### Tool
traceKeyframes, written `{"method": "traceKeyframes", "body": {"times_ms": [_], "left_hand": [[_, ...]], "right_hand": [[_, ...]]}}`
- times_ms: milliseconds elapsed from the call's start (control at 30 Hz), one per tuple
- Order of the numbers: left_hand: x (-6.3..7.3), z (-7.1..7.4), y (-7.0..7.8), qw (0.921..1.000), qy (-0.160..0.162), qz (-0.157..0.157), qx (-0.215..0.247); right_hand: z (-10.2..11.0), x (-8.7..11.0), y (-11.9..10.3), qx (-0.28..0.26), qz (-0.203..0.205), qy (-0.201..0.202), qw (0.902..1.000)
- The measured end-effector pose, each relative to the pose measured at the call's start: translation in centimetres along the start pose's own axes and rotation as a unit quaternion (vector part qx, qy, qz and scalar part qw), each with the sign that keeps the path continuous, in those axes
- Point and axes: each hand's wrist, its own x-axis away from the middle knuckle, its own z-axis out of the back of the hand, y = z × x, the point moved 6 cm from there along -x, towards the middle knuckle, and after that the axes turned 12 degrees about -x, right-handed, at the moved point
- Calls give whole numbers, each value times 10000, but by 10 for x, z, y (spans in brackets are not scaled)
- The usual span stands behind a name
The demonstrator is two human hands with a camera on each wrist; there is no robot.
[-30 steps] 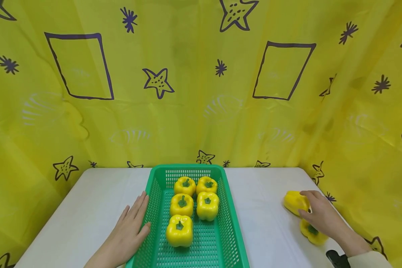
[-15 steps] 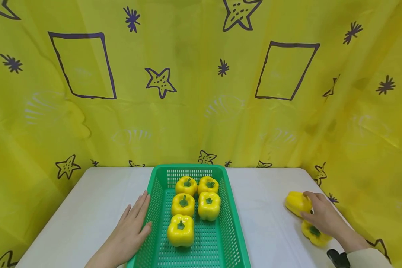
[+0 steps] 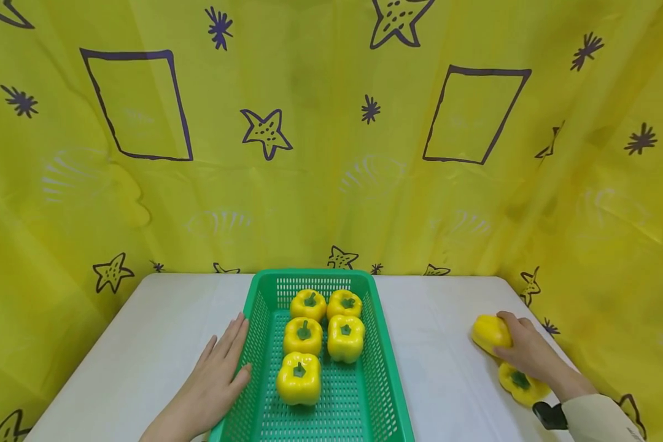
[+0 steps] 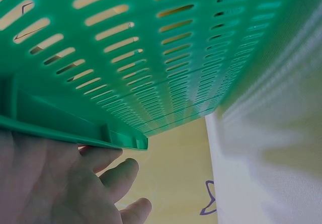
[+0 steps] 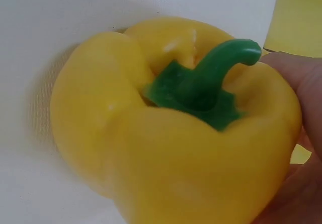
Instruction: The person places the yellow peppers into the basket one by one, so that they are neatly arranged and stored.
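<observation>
My right hand (image 3: 530, 350) grips the near side of a yellow bell pepper (image 3: 488, 333) lying on its side at the right of the table, fingers over its top and thumb low. Just below that hand sits a second yellow bell pepper (image 3: 522, 384), its green stem turned toward me; a bell pepper (image 5: 176, 158) with a curved stem fills the right wrist view, fingers behind it. My left hand (image 3: 212, 383) lies with straight fingers along the left side of a green plastic basket (image 3: 389, 359). In the left wrist view, its fingers are right at the basket's rim.
Several yellow bell peppers (image 3: 301, 377) stand stem up inside the basket, grouped toward its back and middle. White cloth covers the table (image 3: 425, 344). A yellow curtain (image 3: 309, 202) with dark star drawings hangs behind and along both sides.
My right hand has settled closer around the pepper on its side, with the wrist shifted slightly. The left hand, the basket and its peppers have stayed in place while the head view drifted a little.
</observation>
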Motion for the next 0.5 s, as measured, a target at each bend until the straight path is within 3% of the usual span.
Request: {"method": "traceKeyframes", "body": {"times_ms": [500], "left_hand": [[0, 0, 0, 10000, 12, 6, -20]], "right_hand": [[2, 1, -2, -120, 69, 302, 9994]]}}
